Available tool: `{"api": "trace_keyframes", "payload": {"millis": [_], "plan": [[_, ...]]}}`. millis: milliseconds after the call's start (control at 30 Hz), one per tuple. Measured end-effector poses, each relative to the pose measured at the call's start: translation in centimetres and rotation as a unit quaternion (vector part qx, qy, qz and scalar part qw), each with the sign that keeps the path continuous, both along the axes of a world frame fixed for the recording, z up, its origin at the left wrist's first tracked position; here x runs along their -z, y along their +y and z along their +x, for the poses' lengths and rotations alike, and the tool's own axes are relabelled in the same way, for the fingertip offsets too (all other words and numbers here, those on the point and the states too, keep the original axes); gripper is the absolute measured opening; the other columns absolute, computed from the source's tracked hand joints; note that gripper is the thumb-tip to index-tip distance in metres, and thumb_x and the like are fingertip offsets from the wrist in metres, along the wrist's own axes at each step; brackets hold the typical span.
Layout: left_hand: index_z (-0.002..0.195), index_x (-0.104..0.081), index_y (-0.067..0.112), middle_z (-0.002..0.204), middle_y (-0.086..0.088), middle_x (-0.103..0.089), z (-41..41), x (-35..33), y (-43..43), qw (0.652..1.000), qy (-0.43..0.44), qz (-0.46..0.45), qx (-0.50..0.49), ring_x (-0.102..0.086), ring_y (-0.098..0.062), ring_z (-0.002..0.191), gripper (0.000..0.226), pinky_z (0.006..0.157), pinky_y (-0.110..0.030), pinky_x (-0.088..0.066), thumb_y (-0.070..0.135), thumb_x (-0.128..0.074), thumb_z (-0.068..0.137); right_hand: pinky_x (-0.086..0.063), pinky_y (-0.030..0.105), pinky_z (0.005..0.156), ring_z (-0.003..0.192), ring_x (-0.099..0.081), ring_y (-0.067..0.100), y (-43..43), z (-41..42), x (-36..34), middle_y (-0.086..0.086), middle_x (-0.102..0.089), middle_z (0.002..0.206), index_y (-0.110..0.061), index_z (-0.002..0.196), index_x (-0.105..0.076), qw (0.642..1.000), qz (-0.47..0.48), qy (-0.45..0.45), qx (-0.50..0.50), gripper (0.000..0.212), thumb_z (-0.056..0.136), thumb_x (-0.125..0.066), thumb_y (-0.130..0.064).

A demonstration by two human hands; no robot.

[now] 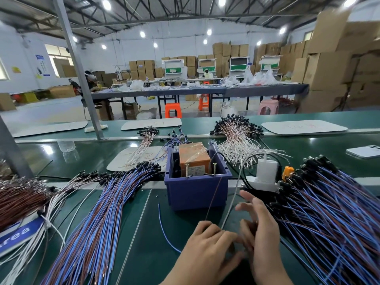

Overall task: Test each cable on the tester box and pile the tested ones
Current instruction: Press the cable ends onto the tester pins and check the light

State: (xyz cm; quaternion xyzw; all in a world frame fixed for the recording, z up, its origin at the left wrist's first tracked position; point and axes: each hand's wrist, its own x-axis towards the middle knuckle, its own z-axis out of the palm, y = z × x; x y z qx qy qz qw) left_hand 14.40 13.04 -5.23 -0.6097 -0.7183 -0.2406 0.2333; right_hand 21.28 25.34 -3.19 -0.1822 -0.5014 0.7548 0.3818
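Cable piles (98,212) are lying either side of the fingers, with the tester box (195,194) sitting ahead. The left hand (209,241) is pinching a thin brown cable (213,199) in curled fingers. The right hand (261,227) is hovering alongside, fingers spread and empty. The cable's ends are probably needing steady contact on both pins (187,168) beyond the fingertips.

The left grip (211,241) lies palm down at lower centre, its fingers curled and pinching a thin cable (230,204) at their tips. The right grip (260,229) stands on edge just beside it, slightly blurred. Its upper fingers (247,196) are straight and spread forward, and its lower fingers touch the left grip's fingertips.
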Motion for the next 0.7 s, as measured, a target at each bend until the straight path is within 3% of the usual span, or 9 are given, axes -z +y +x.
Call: {"api": "trace_keyframes", "payload": {"millis": [100,267,333,433,500,567,633,700], "plan": [[0.088,-0.07,0.033,0.083,0.021,-0.069,-0.1,-0.1,0.2,1.0,0.015,-0.004,0.011,-0.06,0.0,0.08,0.02,0.083,-0.019,-0.048,0.049,-0.059,0.094,-0.015,0.015,0.032,0.035,-0.012,0.006,0.7,0.2,-0.4,-0.002,-0.045,0.062,-0.012,0.108,-0.071,0.985,-0.135,0.088,-0.059,0.038,0.093,-0.05,-0.041],[0.089,-0.07,0.031,0.081,0.018,-0.068,-0.3,-0.1,0.3,1.0,0.027,0.015,0.005,-0.06,-0.005,0.077,0.015,0.078,-0.02,-0.047,0.04,-0.06,0.094,-0.014,0.022,0.032,0.044,-0.005,0.011,1.0,0.3,-1.0,-0.004,-0.027,0.054,-0.014,0.092,-0.076,0.955,-0.219,0.152,-0.128,0.034,0.091,-0.05,-0.037],[0.091,-0.07,0.029,0.085,0.017,-0.067,-0.5,0.2,0.2,0.999,0.019,0.05,-0.005,-0.061,-0.007,0.081,0.012,0.077,-0.023,-0.049,0.037,-0.061,0.094,-0.026,0.022,0.036,0.044,-0.015,0.011,1.0,0.2,-1.0,-0.003,-0.034,0.056,-0.013,0.098,-0.077,0.953,-0.229,0.151,-0.126,0.038,0.092,-0.05,-0.039],[0.094,-0.071,0.025,0.091,0.01,-0.064,-0.7,0.3,0.2,0.99,-0.016,0.137,-0.033,-0.057,-0.013,0.084,0.01,0.075,-0.028,-0.05,0.032,-0.064,0.095,-0.056,0.032,0.066,0.059,-0.062,0.018,1.0,-0.1,-0.8,0.004,-0.068,0.076,-0.014,0.11,-0.078,0.95,-0.243,0.143,-0.136,0.047,0.088,-0.052,-0.047],[0.096,-0.071,0.022,0.091,0.008,-0.059,-0.8,-0.1,0.1,0.974,-0.07,0.209,-0.045,-0.054,-0.011,0.081,0.013,0.072,-0.023,-0.049,0.032,-0.063,0.098,-0.054,0.041,0.084,0.081,-0.074,0.026,0.8,-0.5,-0.8,0.014,-0.075,0.096,-0.016,0.112,-0.078,0.962,-0.197,0.111,-0.153,0.053,0.087,-0.047,-0.051],[0.101,-0.066,0.026,0.092,0.012,-0.056,-0.6,-1.0,-0.2,0.952,-0.147,0.264,-0.04,-0.055,-0.005,0.075,0.012,0.065,-0.018,-0.047,0.035,-0.058,0.101,-0.047,0.041,0.094,0.097,-0.074,0.024,-0.1,-0.9,-0.8,0.014,-0.075,0.107,-0.018,0.12,-0.072,0.982,-0.082,0.045,-0.161,0.058,0.089,-0.039,-0.054],[0.103,-0.059,0.033,0.091,0.015,-0.057,-0.3,-1.9,-0.5,0.932,-0.202,0.299,-0.031,-0.057,-0.003,0.069,0.007,0.06,-0.014,-0.045,0.037,-0.055,0.101,-0.045,0.034,0.102,0.105,-0.071,0.014,-1.6,-1.0,-0.8,0.004,-0.077,0.109,-0.026,0.12,-0.071,0.984,0.049,-0.008,-0.171,0.051,0.096,-0.037,-0.056],[0.103,-0.055,0.041,0.092,0.017,-0.062,0.0,-3.0,-0.7,0.913,-0.24,0.328,-0.035,-0.062,-0.006,0.069,0.006,0.06,-0.012,-0.047,0.039,-0.056,0.098,-0.049,0.021,0.098,0.109,-0.069,0.008,-3.0,-0.8,-1.0,-0.006,-0.076,0.112,-0.035,0.115,-0.075,0.969,0.152,-0.017,-0.196,0.044,0.099,-0.037,-0.049]]}}
